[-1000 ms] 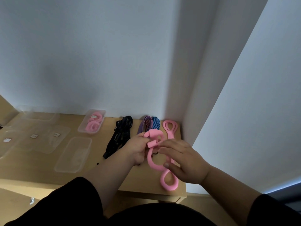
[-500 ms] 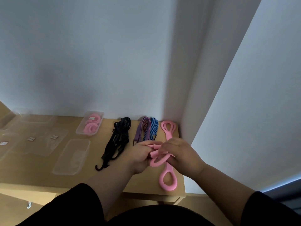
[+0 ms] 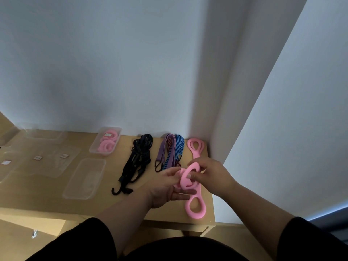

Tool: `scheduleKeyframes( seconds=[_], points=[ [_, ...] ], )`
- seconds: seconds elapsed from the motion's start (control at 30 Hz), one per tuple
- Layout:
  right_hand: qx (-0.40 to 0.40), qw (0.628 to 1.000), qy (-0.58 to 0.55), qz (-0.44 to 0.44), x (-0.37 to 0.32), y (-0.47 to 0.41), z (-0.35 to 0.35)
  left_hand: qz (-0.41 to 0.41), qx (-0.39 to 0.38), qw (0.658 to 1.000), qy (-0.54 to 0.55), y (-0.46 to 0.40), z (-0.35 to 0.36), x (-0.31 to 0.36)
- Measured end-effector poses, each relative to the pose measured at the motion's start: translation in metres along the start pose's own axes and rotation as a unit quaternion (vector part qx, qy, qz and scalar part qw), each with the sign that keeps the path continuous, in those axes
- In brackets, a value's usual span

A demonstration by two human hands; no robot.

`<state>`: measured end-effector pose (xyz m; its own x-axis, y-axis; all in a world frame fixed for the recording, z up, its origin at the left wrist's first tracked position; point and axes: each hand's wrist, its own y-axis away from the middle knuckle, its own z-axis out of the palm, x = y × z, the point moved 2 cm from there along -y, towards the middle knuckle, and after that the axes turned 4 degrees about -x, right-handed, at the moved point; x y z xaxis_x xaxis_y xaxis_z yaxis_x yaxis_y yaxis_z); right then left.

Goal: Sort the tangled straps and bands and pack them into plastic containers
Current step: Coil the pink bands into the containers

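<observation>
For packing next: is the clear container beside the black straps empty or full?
Empty: through the clear container only the wooden table shows.

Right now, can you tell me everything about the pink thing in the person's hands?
The pink band looks like soft, matte rubber or foam, folded into a thick coil of loops. Both hands hold it just above the wooden table: the left hand cradles it from below, and the right hand pinches its top loop. It sits over a second pink band that lies flat on the table.
</observation>
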<state>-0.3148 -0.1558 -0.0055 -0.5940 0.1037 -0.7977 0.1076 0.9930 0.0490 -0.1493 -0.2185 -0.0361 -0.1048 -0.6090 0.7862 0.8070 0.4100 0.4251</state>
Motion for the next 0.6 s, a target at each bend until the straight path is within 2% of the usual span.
scheduleKeyframes(
  seconds=[0.17, 0.43, 0.5, 0.6],
  points=[
    [-0.048, 0.998, 0.027, 0.011, 0.001, -0.001, 0.002, -0.016, 0.023, 0.997, -0.069, 0.004, -0.005, 0.001],
    [-0.109, 0.994, 0.028, 0.001, 0.002, -0.006, 0.005, -0.017, -0.042, 0.976, -0.212, 0.004, -0.011, 0.010],
    [-0.084, 0.996, -0.030, 0.005, 0.005, -0.008, 0.004, 0.002, -0.028, 0.978, -0.208, 0.001, -0.013, 0.007],
    [0.006, 0.989, -0.147, 0.025, 0.009, -0.008, -0.002, 0.042, 0.015, 0.988, -0.150, -0.004, -0.021, 0.001]
  ],
)
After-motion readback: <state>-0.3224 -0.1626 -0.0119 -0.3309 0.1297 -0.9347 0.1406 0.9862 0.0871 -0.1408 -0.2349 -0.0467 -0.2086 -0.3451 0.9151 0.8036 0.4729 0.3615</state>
